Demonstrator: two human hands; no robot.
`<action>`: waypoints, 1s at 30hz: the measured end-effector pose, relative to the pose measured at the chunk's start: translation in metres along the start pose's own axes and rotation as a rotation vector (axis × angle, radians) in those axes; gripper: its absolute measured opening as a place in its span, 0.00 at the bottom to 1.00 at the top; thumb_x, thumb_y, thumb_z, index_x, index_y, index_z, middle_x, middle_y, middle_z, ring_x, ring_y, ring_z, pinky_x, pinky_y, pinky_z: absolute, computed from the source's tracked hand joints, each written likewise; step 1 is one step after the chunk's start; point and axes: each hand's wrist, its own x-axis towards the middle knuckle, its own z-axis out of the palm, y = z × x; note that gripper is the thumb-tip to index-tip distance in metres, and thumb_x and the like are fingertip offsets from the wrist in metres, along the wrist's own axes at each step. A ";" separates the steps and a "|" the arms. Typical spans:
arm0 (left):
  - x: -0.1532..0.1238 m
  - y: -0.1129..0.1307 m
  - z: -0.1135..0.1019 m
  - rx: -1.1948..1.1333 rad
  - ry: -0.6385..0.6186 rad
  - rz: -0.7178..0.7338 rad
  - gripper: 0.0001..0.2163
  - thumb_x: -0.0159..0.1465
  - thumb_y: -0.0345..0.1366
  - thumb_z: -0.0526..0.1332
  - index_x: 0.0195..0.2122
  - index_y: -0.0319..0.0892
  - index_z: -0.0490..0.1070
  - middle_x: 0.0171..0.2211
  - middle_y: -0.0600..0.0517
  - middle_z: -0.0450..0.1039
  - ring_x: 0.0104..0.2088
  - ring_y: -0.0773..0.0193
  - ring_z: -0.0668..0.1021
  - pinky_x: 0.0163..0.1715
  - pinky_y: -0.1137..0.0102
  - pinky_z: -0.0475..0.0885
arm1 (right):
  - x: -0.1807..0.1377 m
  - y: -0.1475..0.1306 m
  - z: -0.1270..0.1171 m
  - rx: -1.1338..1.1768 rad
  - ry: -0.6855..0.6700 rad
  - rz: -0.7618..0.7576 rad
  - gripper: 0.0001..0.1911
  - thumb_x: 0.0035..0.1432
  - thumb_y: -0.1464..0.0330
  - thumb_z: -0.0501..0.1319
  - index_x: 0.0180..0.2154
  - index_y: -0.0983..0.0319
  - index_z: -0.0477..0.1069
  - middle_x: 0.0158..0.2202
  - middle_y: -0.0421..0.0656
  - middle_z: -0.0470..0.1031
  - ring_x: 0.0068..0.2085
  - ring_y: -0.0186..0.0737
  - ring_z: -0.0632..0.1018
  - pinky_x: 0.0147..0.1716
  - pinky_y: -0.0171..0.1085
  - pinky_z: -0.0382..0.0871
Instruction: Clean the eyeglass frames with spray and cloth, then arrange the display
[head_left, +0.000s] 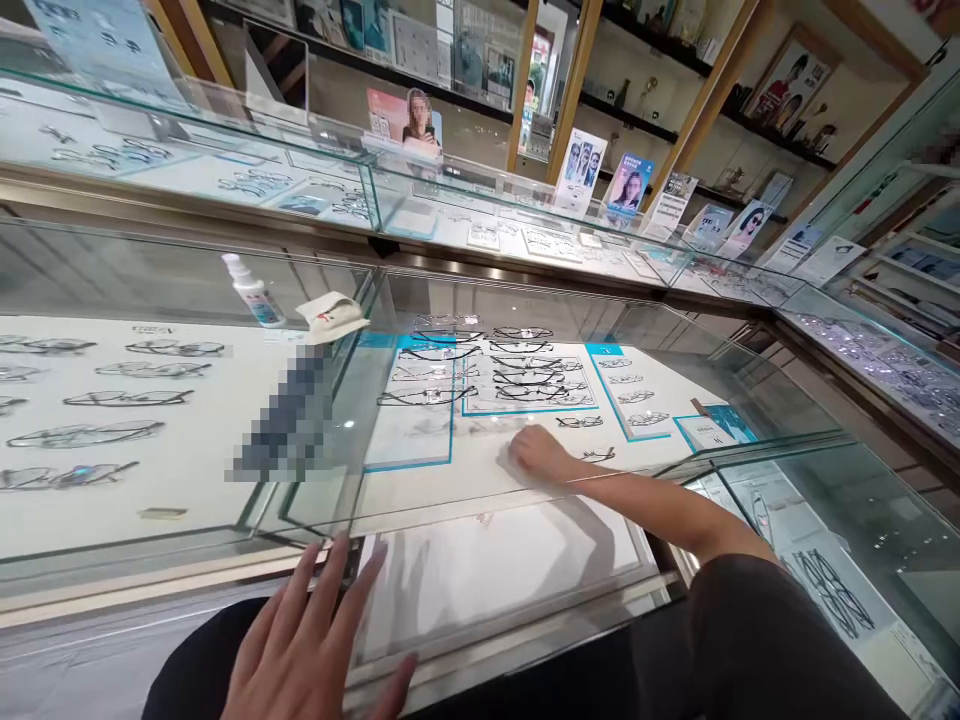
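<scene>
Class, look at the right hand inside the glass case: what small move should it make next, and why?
Probably slide the right hand slightly right to the nearest glasses frame: the hand rests on bare white lining with that frame just beside it, untouched, while the left hand hovers open at the case's near edge.

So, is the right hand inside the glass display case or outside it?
Inside. The right hand lies on the white tray beside eyeglass frames, under the glass top.
</scene>
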 end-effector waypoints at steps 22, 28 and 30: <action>0.136 0.042 -0.071 -0.144 -0.488 0.424 0.19 0.76 0.48 0.57 0.60 0.46 0.78 0.59 0.46 0.83 0.60 0.47 0.83 0.62 0.52 0.76 | -0.151 0.086 -0.116 0.092 0.525 0.811 0.04 0.67 0.70 0.53 0.38 0.55 0.63 0.31 0.47 0.76 0.35 0.52 0.72 0.37 0.46 0.62; 0.260 0.074 -0.043 0.028 -0.332 0.384 0.17 0.73 0.42 0.57 0.55 0.44 0.80 0.57 0.46 0.84 0.56 0.47 0.82 0.54 0.57 0.75 | -0.157 0.095 -0.095 0.126 0.572 0.949 0.10 0.68 0.58 0.58 0.43 0.57 0.70 0.42 0.51 0.79 0.47 0.57 0.75 0.45 0.49 0.66; 0.294 0.078 -0.023 0.087 -0.305 0.430 0.16 0.73 0.41 0.57 0.52 0.42 0.82 0.55 0.44 0.84 0.58 0.46 0.81 0.56 0.56 0.74 | -0.155 0.096 -0.092 0.088 0.578 0.944 0.10 0.66 0.59 0.58 0.40 0.57 0.72 0.46 0.54 0.78 0.51 0.60 0.73 0.50 0.53 0.66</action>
